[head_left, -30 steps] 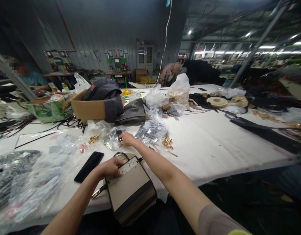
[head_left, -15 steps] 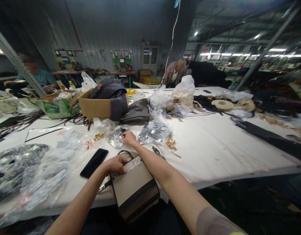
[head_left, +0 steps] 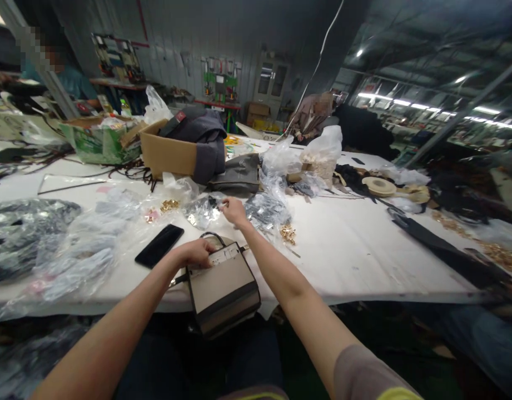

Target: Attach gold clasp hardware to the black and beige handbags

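My left hand (head_left: 194, 254) is closed on the top edge of a small beige handbag with a dark band (head_left: 224, 289), which hangs over the near edge of the white table (head_left: 356, 250). My right hand (head_left: 234, 210) reaches further out, its fingers pinched at a clear plastic bag of small metal parts (head_left: 201, 210). What the fingers hold is too small to make out. A black phone (head_left: 159, 245) lies left of the handbag. A small heap of gold fittings (head_left: 288, 234) sits to the right of my right arm.
Crumpled plastic bags (head_left: 59, 244) cover the table's left side. A cardboard box with a grey garment (head_left: 184, 147), a green box (head_left: 99, 141) and a dark bag (head_left: 234, 175) stand behind. Black straps (head_left: 443, 250) and tape rolls (head_left: 378, 186) lie right. Other people work at the far side.
The view has tilted and shifted right. My right hand has lifted a little from the plastic bag with its fingers pinched. My left hand stays on the handbag.
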The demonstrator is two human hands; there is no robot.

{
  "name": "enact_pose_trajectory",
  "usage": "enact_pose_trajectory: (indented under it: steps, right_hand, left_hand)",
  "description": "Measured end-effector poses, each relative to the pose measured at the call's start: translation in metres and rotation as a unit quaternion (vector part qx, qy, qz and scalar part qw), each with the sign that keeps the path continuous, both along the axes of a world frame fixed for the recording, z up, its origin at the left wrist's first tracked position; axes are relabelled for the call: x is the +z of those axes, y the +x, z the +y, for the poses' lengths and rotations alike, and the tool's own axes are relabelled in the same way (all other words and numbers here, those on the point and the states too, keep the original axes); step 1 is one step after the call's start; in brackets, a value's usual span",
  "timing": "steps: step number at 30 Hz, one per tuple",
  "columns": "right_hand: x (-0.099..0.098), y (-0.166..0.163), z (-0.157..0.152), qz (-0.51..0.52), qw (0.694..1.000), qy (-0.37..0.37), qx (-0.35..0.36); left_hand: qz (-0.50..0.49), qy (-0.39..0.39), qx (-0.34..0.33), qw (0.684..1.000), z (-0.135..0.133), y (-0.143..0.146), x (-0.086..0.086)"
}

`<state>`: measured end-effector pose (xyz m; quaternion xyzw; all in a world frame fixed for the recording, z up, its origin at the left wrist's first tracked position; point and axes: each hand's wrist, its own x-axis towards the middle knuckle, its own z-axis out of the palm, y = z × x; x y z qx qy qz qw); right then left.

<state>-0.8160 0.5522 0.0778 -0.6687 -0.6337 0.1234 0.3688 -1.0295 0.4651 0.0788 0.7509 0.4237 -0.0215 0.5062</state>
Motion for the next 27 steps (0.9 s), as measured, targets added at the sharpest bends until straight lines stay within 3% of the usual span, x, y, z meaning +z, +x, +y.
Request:
enact_pose_trajectory:
  steps: [2, 4, 7, 10, 13, 19, 24, 27]
  right_hand:
    - [0.002, 0.014, -0.022, 0.023, 0.999, 0.029, 0.014]
    - [0.004, 0.02, -0.052, 0.077, 0.991, 0.046, 0.1]
    - [0.004, 0.015, -0.104, 0.125, 0.951, 0.0, 0.282]
    - [0.0, 0.001, -0.144, 0.073, 0.93, -0.042, 0.358]
    - [-0.009, -0.008, -0.157, 0.001, 0.934, -0.048, 0.354]
    - [-0.025, -0.012, -0.148, -0.035, 0.955, -0.043, 0.291]
    - [-0.025, -0.015, -0.155, -0.078, 0.958, -0.032, 0.274]
    - [-0.023, -0.011, -0.158, -0.052, 0.956, -0.017, 0.288]
  left_hand:
    - [0.005, -0.001, -0.01, 1.0, 0.004, -0.001, -0.003]
    - [0.022, 0.008, -0.023, 0.999, 0.008, -0.002, -0.006]
    - [0.027, 0.012, -0.025, 0.999, 0.012, -0.003, -0.01]
    - [0.023, 0.055, -0.023, 0.998, 0.012, -0.003, -0.014]
    - [0.019, 0.076, -0.028, 0.997, 0.014, -0.003, -0.019]
    - [0.036, 0.093, -0.048, 0.994, 0.02, -0.002, -0.02]
    - [0.035, 0.102, -0.041, 0.993, 0.016, -0.004, -0.018]
    - [0.036, 0.109, -0.031, 0.993, 0.014, -0.004, -0.019]
